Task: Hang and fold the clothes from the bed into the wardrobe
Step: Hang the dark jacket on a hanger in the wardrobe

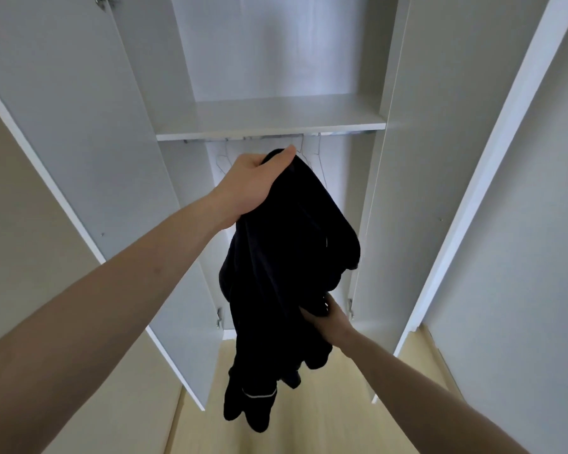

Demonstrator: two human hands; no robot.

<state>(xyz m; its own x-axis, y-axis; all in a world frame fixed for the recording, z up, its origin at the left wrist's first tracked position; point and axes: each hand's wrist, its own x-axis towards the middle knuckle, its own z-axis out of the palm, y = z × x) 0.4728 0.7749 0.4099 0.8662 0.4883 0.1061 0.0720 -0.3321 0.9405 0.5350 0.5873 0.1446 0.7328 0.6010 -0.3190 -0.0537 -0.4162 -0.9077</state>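
A black garment [282,273] hangs in the air in front of the open wardrobe [269,116], bunched and draped, its lowest folds dangling over the pale wooden floor [325,414]. A thin light stripe crosses one of the lower hanging parts.

The left hand [256,181] grips the garment at its top, fingers curled round the bunched fabric and thumb laid over it, holding it up just below the front edge of the wardrobe shelf [276,126]. The right hand [328,317] reaches in from lower right and pinches a fold on the garment's right side, fingers curled into the cloth. Both forearms are bare.

Under the shelf runs a metal rail [338,133], and thin wire hangers [312,158] hang from it against the wardrobe's back wall, partly hidden behind the garment's top. How many there are cannot be told. Both white wardrobe doors stand open: the left door [79,142] swings out to the left, the right door [440,158] to the right, each with metal hinges along its inner edge.
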